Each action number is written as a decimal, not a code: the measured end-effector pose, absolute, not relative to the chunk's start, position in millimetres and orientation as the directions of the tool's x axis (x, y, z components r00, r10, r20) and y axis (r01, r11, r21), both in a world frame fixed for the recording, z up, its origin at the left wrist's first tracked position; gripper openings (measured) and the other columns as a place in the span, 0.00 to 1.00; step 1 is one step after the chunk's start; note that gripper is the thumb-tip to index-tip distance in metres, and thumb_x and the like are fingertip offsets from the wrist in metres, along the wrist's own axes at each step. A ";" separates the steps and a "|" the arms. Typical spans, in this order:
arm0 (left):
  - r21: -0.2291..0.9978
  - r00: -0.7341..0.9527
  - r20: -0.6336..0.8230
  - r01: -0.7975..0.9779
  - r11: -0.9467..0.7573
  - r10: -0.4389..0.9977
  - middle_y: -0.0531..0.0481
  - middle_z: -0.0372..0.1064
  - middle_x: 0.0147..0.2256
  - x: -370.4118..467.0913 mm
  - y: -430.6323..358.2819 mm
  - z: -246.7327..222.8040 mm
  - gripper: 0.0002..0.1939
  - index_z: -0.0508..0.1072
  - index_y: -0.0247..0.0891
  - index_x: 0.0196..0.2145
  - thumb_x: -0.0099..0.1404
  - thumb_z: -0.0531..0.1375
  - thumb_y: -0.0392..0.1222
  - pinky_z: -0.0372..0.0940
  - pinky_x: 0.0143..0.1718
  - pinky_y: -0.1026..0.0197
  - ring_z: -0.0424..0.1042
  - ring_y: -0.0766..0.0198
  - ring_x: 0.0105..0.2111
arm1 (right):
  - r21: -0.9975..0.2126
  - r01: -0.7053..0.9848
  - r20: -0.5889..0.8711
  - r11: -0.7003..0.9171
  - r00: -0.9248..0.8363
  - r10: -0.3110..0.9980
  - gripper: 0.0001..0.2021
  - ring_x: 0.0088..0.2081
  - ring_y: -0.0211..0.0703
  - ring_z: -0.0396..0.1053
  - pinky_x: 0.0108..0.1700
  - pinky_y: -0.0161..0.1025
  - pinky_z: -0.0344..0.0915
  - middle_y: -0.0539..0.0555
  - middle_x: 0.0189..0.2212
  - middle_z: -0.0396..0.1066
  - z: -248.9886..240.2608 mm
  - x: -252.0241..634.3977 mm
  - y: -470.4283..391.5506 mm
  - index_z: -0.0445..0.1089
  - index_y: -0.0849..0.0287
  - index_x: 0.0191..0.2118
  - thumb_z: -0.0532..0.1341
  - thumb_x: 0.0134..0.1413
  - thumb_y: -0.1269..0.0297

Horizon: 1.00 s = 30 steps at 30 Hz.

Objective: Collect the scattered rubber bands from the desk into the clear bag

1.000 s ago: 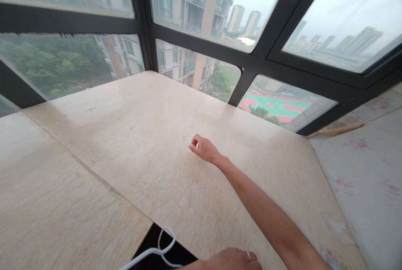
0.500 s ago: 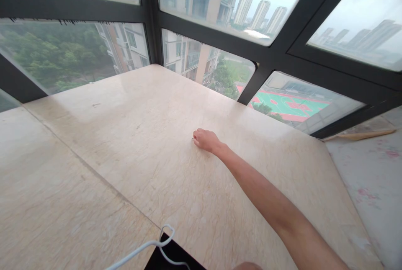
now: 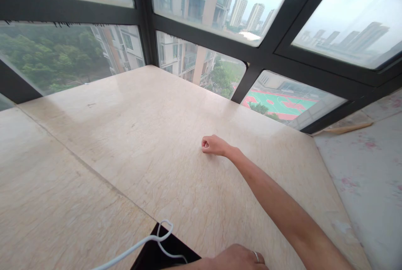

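My right hand (image 3: 214, 145) is closed just above the pale marbled stone surface (image 3: 132, 144), thumb and fingers curled into a small ring. Whatever it may pinch is too small to make out. From the bottom edge comes my left hand (image 3: 237, 257), back upward, with a ring (image 3: 256, 256) on one finger. Its visible fingers bend downward and their tips are cut off by the frame, so anything in them is hidden. Beside the left hand, a white cable (image 3: 135, 247) loops over the corner of a black flat object (image 3: 150, 247).
Dark window frames (image 3: 201, 35) border the surface at the back, with buildings and a sports court outside. A seam (image 3: 84, 165) crosses the stone on the left. At right stands a wall with flowered paper (image 3: 370, 178), its upper edge peeling.
My right hand has shifted slightly right and nearer, still closed. My left hand has come further into view at the bottom. The camera view has turned a little.
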<state>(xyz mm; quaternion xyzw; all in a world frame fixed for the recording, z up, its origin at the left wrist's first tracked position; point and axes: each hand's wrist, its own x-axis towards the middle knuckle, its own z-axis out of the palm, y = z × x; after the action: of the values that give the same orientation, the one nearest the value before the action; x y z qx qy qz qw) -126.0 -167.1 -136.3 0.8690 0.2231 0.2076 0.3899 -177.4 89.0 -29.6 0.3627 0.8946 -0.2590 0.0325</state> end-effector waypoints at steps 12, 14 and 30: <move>0.707 0.780 0.192 0.311 -0.635 0.596 0.56 0.62 0.24 -145.3 -168.1 -81.5 0.14 0.56 0.39 0.23 0.56 0.61 0.34 0.54 0.26 0.65 0.65 0.67 0.28 | -0.909 0.412 -0.173 0.068 -0.521 0.836 0.05 0.11 0.28 0.52 0.14 0.26 0.48 0.42 0.14 0.63 -9.6 -25.7 9.8 0.55 0.55 0.31 0.53 0.54 0.62; 0.710 0.776 0.195 0.310 -0.632 0.599 0.55 0.63 0.24 -146.3 -169.3 -77.2 0.12 0.56 0.39 0.23 0.57 0.59 0.33 0.55 0.27 0.65 0.65 0.67 0.28 | -0.940 0.342 -0.170 -0.008 -0.446 0.879 0.06 0.11 0.28 0.49 0.13 0.26 0.45 0.41 0.13 0.62 -6.0 4.3 -5.9 0.57 0.55 0.30 0.54 0.53 0.61; 0.729 0.774 0.153 0.331 -0.599 0.614 0.47 0.70 0.38 -143.3 -172.6 -65.5 0.14 0.69 0.41 0.45 0.68 0.48 0.31 0.65 0.38 0.63 0.70 0.63 0.36 | -0.824 0.500 -0.076 -0.268 0.371 0.926 0.18 0.14 0.33 0.51 0.16 0.32 0.47 0.43 0.13 0.56 -12.2 202.2 -160.4 0.70 0.57 0.33 0.60 0.49 0.46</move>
<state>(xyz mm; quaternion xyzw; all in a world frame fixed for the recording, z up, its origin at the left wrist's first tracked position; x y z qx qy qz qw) -143.3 -172.6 -65.5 0.8717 0.2709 0.1988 0.3566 202.2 -160.4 -12.2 0.7417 0.4804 -0.2896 -0.3678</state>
